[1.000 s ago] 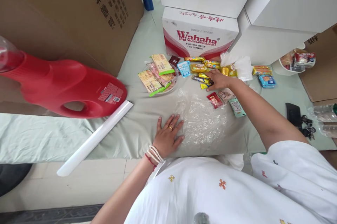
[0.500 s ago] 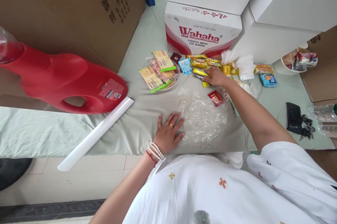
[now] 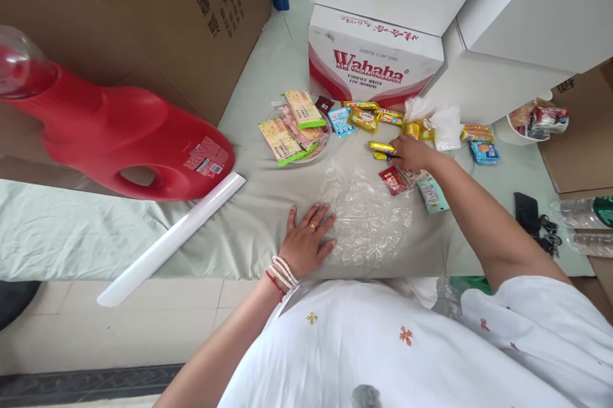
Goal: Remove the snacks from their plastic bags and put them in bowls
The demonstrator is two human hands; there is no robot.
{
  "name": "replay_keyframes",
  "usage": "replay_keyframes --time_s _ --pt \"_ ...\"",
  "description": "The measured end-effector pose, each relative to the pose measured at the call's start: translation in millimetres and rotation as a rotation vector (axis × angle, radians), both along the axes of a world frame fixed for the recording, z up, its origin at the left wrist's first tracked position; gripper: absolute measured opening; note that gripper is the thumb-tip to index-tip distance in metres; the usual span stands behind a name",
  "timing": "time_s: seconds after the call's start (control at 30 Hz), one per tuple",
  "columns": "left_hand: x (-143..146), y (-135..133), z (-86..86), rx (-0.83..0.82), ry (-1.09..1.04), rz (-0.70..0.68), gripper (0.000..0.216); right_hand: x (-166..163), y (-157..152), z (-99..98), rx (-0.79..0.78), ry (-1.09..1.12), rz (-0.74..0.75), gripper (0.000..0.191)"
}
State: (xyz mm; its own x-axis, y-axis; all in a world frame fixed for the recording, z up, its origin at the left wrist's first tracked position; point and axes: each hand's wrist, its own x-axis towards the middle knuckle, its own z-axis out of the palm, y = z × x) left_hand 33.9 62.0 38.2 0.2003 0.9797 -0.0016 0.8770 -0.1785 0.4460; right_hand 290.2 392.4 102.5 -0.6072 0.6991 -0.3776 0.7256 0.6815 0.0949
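Note:
My right hand [image 3: 412,154] is closed on yellow-wrapped snack sticks [image 3: 382,147]; their ends stick out to the left of my fingers. My left hand [image 3: 309,239] lies flat with fingers spread on the cloth, its fingertips at the edge of a crumpled clear plastic bag [image 3: 371,219]. Below my right hand are a red snack packet [image 3: 393,181] and a pale green packet [image 3: 432,195]. Behind it sit more yellow-wrapped snacks [image 3: 364,119], a light blue packet [image 3: 341,122] and a white plastic wrapping [image 3: 446,127]. A round dish [image 3: 322,151] holds several cracker packs [image 3: 302,109].
A large red jug [image 3: 138,140] and a white tube-like strip [image 3: 172,239] lie to the left. At the back stands a Wahaha carton [image 3: 373,57]. Rightward are a white tub [image 3: 514,130] of snacks, a blue packet [image 3: 485,153], keys [image 3: 548,235] and plastic bottles [image 3: 582,211].
My right hand has drawn the yellow sticks rightward and a little nearer, away from the other yellow packets. The pale green packet shows more fully. My left hand stays in place.

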Motion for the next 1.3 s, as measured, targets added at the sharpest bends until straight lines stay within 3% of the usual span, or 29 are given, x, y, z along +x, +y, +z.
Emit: replay_keyframes --time_s 0.2,0.37,0.5,0.63,0.8,0.9,1.0,1.07,1.17,1.3 --pt "3 -6 -2.9 0.038 0.001 0.026 0.069 6 -28 -11.4 0.089 0.026 -0.052 0.037" --pt "10 -13 -4.1 0.071 0.019 0.061 0.064 12 -32 -8.6 0.076 0.039 -0.079 0.043" --pt "11 -14 -5.0 0.070 0.027 0.059 0.062 16 -31 -18.9 0.064 0.109 -0.055 0.049" --pt "10 -16 -5.7 0.060 0.023 0.051 0.060 16 -27 -27.0 0.104 0.092 -0.154 0.048" --pt "11 -18 -5.7 0.054 0.018 0.078 0.067 14 -33 -5.2 0.174 0.123 -0.200 0.038" --pt "12 -18 -5.7 0.041 0.009 0.080 0.069 11 -63 18.9 0.175 0.274 -0.203 0.039" --pt "12 -17 -6.1 0.042 0.005 0.081 0.069 -2 -118 30.3 -0.002 0.346 -0.090 0.037" --pt "12 -17 -6.6 0.045 0.004 0.083 0.070 -16 -158 24.9 -0.064 0.305 -0.047 0.033" --pt "10 -17 -6.5 0.049 -0.002 0.081 0.071 -36 -199 3.9 0.009 0.216 -0.106 0.030" --pt "-1 -22 -3.0 0.065 -0.030 0.038 0.068 -26 -215 -15.5 -0.067 0.268 -0.078 0.056"
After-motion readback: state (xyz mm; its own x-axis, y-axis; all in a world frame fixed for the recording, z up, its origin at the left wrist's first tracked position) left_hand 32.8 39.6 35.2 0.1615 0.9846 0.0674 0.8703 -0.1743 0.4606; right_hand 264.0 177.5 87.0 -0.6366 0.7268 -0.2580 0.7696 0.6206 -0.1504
